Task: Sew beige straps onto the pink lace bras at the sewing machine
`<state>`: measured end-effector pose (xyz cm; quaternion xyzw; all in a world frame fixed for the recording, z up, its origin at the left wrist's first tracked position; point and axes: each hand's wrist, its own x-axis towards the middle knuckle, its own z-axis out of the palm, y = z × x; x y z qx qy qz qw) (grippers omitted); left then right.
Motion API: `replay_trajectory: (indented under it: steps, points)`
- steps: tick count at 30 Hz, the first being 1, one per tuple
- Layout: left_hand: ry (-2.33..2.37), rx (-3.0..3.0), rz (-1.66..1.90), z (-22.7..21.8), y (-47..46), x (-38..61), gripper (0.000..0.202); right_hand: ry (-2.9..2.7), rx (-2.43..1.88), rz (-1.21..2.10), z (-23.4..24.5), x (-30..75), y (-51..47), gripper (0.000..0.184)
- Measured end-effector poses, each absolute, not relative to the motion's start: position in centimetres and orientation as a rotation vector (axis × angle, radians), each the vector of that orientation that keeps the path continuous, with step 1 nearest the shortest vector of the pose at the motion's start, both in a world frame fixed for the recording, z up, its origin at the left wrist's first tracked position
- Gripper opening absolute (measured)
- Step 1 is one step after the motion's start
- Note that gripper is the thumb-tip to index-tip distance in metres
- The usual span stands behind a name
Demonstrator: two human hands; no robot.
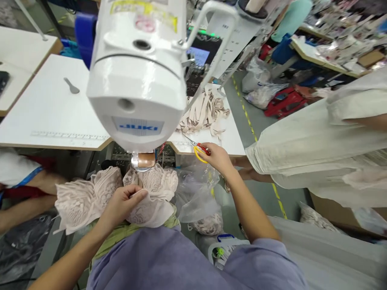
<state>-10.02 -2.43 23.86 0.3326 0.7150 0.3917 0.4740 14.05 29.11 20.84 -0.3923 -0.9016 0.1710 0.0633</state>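
My left hand [125, 201] is closed on the edge of a pale pink lace bra [151, 211], thumb against the fingers. More lace bra cups [84, 197] spread to the left, and others gather below the sewing machine head [137, 92]. Off to the right, my right hand [216, 155] grips scissors [199, 153] with red and yellow handles. Their blades point away over the white table's front edge, towards a heap of beige fabric strips [205, 110].
A grey spoon-shaped thing [71, 85] lies on the left tabletop [45, 108]. Clear plastic bags [193, 189] hang below the right tabletop. Another person in a pale garment [317, 137] stands close on my right. Someone's arm [27, 201] shows at the left.
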Motion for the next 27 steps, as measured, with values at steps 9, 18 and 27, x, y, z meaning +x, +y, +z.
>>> replay_trajectory:
  steps: [9,18,27]
  points:
    - [1.737,0.783,0.916,23.7,-1.8,-9.6,0.047,-2.166,-1.461,0.628,19.8,7.6,36.3,0.029]
    - [1.71,0.909,0.887,24.8,-1.5,-10.5,0.038,-1.798,-1.321,0.942,22.6,7.5,35.3,0.021]
    - [1.654,0.867,0.944,24.9,-1.8,-11.1,0.042,-1.374,-0.95,2.307,23.8,9.5,15.8,0.031]
